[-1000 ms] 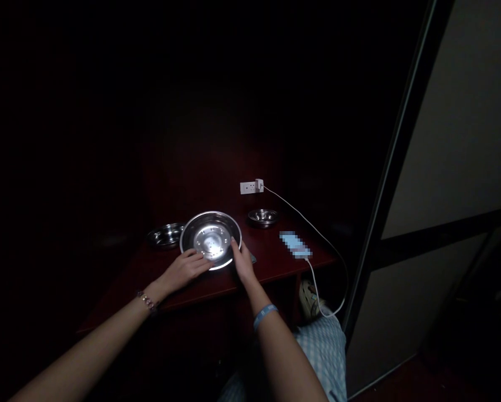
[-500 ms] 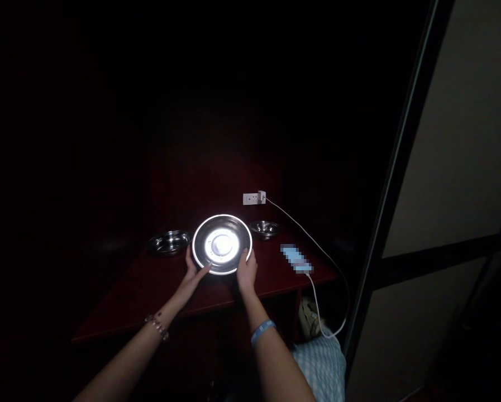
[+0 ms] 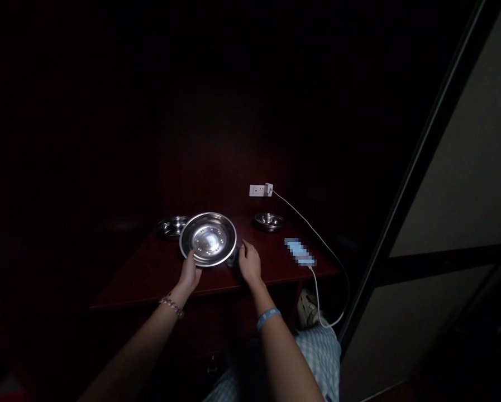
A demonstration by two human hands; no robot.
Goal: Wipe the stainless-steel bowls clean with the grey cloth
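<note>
Bowl [image 3: 208, 240] partly hides left hand [image 3: 189, 273], rear-left dish [image 3: 171, 226].

Bowl [image 3: 207, 239], steel; left hand [image 3: 189, 273] gripping its seven-o'clock rim. Around it: right hand [image 3: 250, 264], four o'clock, off the rim; second bowl [image 3: 173, 227], ten o'clock, partly hidden; third bowl [image 3: 269, 223], half past two; phone [image 3: 299, 252], three o'clock, cable [image 3: 316, 290] attached; socket [image 3: 256, 191], half past one.

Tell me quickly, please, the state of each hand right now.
Left hand: closed, holding the large metal bowl by its near rim.
Right hand: off the bowl's rim, partly curled; whether it holds anything cannot be told.
</note>
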